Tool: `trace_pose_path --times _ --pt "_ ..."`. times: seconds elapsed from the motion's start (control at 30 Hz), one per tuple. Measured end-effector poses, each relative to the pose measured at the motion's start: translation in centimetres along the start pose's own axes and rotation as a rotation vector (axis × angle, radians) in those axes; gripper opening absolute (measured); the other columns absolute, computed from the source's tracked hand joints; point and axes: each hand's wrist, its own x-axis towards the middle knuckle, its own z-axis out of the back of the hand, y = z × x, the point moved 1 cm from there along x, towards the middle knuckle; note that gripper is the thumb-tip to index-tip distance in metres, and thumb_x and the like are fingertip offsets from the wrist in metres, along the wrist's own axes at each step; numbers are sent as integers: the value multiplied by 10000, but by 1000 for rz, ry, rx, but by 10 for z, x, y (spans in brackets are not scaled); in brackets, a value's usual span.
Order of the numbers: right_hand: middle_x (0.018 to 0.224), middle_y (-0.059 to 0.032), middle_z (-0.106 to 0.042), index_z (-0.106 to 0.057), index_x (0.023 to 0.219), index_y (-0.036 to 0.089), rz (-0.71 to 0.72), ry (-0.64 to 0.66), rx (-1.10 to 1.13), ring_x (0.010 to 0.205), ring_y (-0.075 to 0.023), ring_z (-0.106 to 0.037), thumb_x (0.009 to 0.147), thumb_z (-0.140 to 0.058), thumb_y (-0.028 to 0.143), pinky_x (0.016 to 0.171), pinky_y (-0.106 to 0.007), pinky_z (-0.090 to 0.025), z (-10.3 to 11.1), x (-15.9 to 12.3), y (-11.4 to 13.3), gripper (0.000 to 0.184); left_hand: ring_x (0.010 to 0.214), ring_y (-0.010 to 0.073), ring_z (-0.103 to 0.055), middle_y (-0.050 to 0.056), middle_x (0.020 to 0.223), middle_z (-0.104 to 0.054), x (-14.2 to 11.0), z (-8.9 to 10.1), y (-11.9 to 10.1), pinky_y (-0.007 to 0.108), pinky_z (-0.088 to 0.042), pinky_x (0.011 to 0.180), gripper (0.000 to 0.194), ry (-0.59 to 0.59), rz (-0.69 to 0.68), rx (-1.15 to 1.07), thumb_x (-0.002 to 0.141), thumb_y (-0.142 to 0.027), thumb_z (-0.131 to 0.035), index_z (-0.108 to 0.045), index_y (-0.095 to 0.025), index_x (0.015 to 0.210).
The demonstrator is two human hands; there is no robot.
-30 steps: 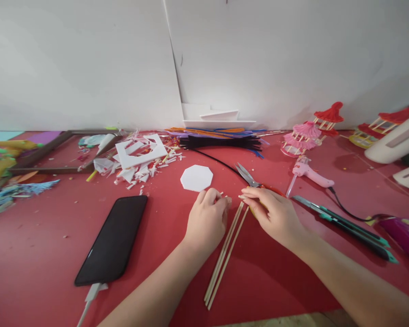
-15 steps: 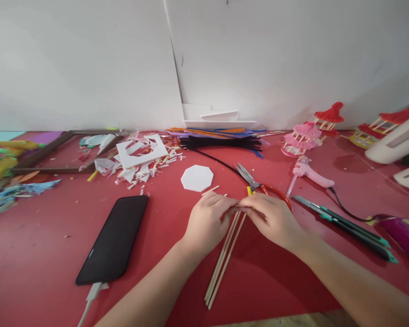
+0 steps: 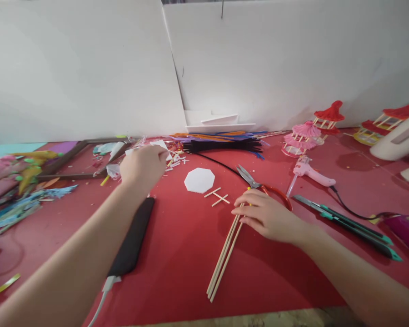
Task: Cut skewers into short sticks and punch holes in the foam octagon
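My left hand (image 3: 143,165) reaches out to the pile of white foam scraps (image 3: 172,160) at the back left. Its fingers are curled down over the pile, and what they hold is hidden. My right hand (image 3: 266,215) lies with its fingers stretched flat on the top ends of three long wooden sticks (image 3: 225,254), which run toward the table's front edge. Short stick pieces (image 3: 218,196) lie crossed between the hands, just in front of a white foam octagon (image 3: 199,180). Red-handled scissors (image 3: 259,185) lie just behind my right hand.
A black phone (image 3: 132,238) on a cable lies partly under my left arm. A pink glue gun (image 3: 310,174), a green utility knife (image 3: 347,225) and small paper pavilions (image 3: 308,134) are on the right. Pipe cleaners (image 3: 225,144) line the back wall; coloured paper craft (image 3: 17,181) is piled at left.
My left hand left the stick ends and moved back and left to the scrap pile. Short stick pieces now lie uncovered by the octagon. My right hand stayed on the long sticks.
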Motion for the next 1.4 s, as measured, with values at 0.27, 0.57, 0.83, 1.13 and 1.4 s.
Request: trace_pose_path --times 0.27,0.57,0.83,1.13,1.4 --pt "1087 -59 -639 -676 1011 204 19 135 47 1066 -169 -529 948 -484 213 982 -383 -423 -11 3 2 202 1216 312 -509 163 1303 -573 0 -38 -16 435 -401 1012 452 -14 -303 -103 896 -273 -467 -491 -127 1324" --pt "995 -63 -621 -652 921 186 -11 139 80 1007 -175 -527 927 -494 142 921 -368 -441 -10 3 5 164 947 196 -602 47 941 -680 -69 -80 -77 320 -476 844 232 131 -816 -289 862 -95 -508 -676 -218 966" --pt "989 -53 -591 -625 992 190 -34 193 122 995 -166 -502 887 -466 18 929 -349 -431 -8 2 10 257 912 203 -575 53 940 -654 -66 -85 -75 313 -474 799 282 124 -790 -298 881 -76 -477 -677 -218 1020" --pt "1047 -75 -566 -604 950 180 -69 253 113 1030 -182 -497 917 -444 63 946 -364 -437 -7 1 12 201 905 160 -582 52 993 -614 -91 -69 -78 292 -490 828 299 76 -627 -693 921 -107 -438 -659 -212 1092" --pt "1014 -51 -551 -583 946 178 -87 303 139 994 -170 -462 880 -432 -13 917 -329 -422 -5 -2 13 252 802 154 -625 45 892 -663 -100 -93 -82 270 -514 726 197 224 -189 -1257 856 -250 -559 -644 -166 1012"
